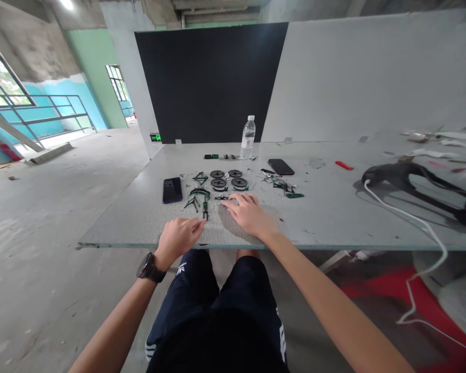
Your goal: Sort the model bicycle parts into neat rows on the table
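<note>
Phone (172, 190) lies on the counter (116, 228), left of centre in the frame. Left hand (180, 235) at lower centre-left: fingers curled under, thumb tip just by the fork (205, 209). Whether it grips anything, cannot tell from here. Fork lies near frame centre, prongs toward the counter's near edge; slim, so a fingertip nudge would likely serve better than a fist. Four wheels (218, 183) lie flat in two rows just above. Below them a small part (220, 197), the right hand (246, 210) over it: unclenched, digits loosely spread, foremost tip at the part, contact unclear. Judgement: press lightly, wrist raised, so the palm drags nothing. Bottle (248, 139) upright, upper centre, well apart. Loose parts (283, 185) right of centre, tangled-looking; best kept clear of the right forearm.
</note>
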A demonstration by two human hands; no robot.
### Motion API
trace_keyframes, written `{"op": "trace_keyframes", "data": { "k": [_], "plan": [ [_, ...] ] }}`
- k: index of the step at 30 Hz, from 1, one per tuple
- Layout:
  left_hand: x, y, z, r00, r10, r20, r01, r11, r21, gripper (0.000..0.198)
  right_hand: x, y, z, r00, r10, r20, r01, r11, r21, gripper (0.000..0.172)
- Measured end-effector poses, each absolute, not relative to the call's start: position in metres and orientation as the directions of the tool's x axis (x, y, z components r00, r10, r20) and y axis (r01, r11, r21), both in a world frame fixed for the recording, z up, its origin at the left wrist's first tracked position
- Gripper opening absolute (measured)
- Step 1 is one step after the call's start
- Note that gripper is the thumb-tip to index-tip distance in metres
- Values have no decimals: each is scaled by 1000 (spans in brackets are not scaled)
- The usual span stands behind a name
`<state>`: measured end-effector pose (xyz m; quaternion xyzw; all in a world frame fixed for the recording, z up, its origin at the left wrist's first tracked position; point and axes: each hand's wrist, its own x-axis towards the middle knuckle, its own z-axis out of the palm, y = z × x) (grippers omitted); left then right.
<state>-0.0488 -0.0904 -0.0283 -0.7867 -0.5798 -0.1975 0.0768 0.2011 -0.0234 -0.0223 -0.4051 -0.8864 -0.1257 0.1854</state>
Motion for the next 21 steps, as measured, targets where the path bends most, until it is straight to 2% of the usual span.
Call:
{"op": "trace_keyframes", "data": {
  "k": [8,14,17,20,21],
  "plan": [
    [-49,-91,-29,249,887,390,947,-307,92,52,197,-27,-23,-562,668,487,779,626,39,35],
    [-49,-90,-30,256,884,391,944,-315,95,51,217,-18,-10,-544,680,491,779,627,-6,37],
    [-48,-90,-30,255,885,390,943,-317,101,50,251,17,3,-421,786,453,865,499,-62,39],
    [-48,-90,-29,247,886,393,944,-311,108,51,287,66,12,-188,923,337,980,201,-4,41],
    [-48,-90,-29,247,886,393,944,-312,110,51,296,81,12,-145,939,312,989,151,6,41]
  ]
}}
